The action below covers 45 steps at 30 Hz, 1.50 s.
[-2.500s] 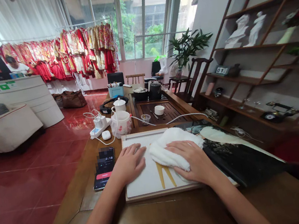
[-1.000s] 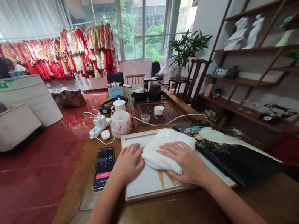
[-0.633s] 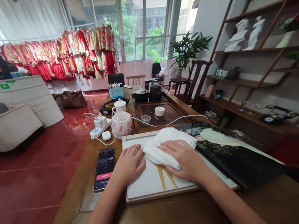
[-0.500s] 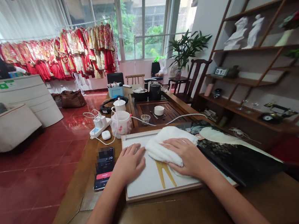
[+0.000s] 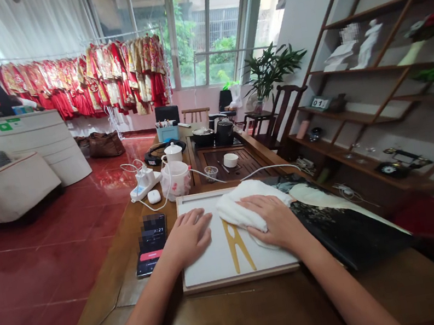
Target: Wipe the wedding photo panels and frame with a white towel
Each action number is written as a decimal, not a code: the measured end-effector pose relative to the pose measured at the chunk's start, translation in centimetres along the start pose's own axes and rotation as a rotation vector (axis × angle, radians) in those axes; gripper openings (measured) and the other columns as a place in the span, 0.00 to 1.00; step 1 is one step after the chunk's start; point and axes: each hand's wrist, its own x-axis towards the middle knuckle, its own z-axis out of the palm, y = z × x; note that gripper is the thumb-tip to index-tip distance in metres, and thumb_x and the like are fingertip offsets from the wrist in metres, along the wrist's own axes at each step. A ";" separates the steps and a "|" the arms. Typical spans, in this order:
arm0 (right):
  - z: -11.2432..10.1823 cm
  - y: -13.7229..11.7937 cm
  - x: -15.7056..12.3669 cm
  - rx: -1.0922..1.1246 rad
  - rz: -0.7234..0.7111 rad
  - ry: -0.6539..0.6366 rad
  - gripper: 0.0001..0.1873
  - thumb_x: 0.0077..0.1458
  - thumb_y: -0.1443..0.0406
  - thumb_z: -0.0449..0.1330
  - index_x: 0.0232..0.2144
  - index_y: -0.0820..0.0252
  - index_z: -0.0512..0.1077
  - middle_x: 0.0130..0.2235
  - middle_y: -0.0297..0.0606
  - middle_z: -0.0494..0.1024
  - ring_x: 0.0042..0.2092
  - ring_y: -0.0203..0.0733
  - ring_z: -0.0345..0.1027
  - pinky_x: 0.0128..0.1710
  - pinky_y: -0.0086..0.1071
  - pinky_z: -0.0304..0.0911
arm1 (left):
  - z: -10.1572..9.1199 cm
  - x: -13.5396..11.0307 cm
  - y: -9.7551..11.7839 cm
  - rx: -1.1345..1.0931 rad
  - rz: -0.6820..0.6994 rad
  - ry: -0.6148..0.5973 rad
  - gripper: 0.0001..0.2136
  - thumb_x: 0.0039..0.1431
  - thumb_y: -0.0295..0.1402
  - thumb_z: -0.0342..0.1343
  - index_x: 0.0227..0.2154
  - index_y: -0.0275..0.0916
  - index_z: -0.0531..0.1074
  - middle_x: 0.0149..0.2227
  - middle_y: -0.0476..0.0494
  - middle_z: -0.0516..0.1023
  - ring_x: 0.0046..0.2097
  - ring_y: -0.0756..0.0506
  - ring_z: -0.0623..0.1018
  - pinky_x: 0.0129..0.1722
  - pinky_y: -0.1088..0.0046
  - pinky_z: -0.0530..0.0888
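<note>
A white framed picture (image 5: 213, 263) with a yellow forked mark lies flat on the wooden table in front of me. My left hand (image 5: 188, 238) rests flat and open on its left part, holding it down. My right hand (image 5: 275, 219) presses a bunched white cloth (image 5: 239, 206) onto the picture's upper right area, fingers curled over the cloth. The cloth hides part of the picture's far right.
A phone (image 5: 150, 236) with a timer lies left of the picture. A dark photo print (image 5: 335, 220) lies to the right. Behind stand a white mug (image 5: 176, 179), a power strip (image 5: 143, 183), a tea tray (image 5: 225, 161) and chairs. Shelves line the right wall.
My right hand has slid the cloth back and forth over the picture, ending farther up and right, so more of the yellow mark shows. My left hand has stayed put.
</note>
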 end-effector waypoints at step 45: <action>-2.1 -4.1 -4.2 0.082 -0.185 -0.151 0.38 0.45 0.60 0.58 0.61 0.50 0.58 0.59 0.39 0.65 0.59 0.56 0.56 0.57 0.52 0.47 | 0.1 0.0 0.1 -0.017 -0.018 0.011 0.18 0.64 0.36 0.45 0.57 0.47 0.61 0.59 0.44 0.64 0.60 0.41 0.63 0.59 0.58 0.60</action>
